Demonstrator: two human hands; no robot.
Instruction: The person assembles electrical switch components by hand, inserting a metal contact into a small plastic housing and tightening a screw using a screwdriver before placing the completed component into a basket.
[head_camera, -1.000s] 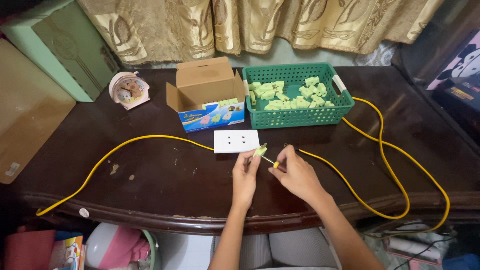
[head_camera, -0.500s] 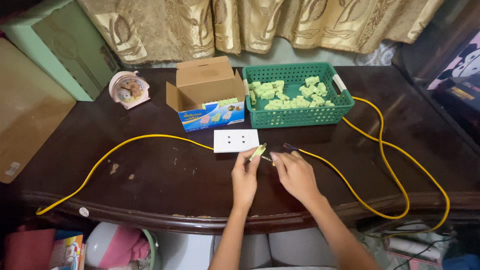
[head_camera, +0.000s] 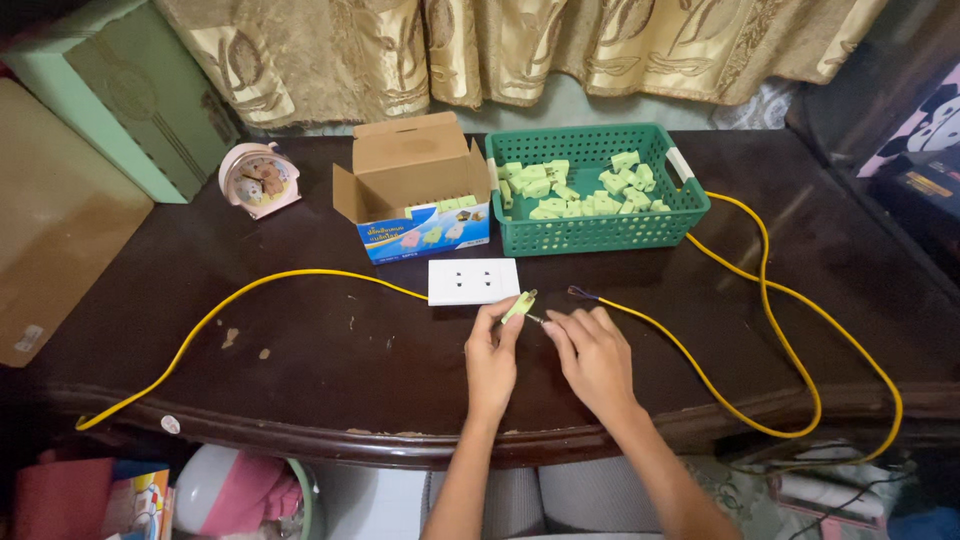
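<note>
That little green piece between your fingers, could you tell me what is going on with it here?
A person at a dark wooden table holds a small pale green plug part in the left hand. The right hand pinches at its lower end, beside the loose end of a yellow cable. A white socket plate lies just behind, and a green basket holds more green parts.

Dark wooden desk (head_camera: 330, 370), scuffed top. On it: pink clock (head_camera: 260, 180) far left, open cardboard box (head_camera: 415, 190), green basket (head_camera: 595, 190) of pale green plugs, white socket plate (head_camera: 474, 281), yellow cable (head_camera: 250, 295) trailing both sides.
</note>
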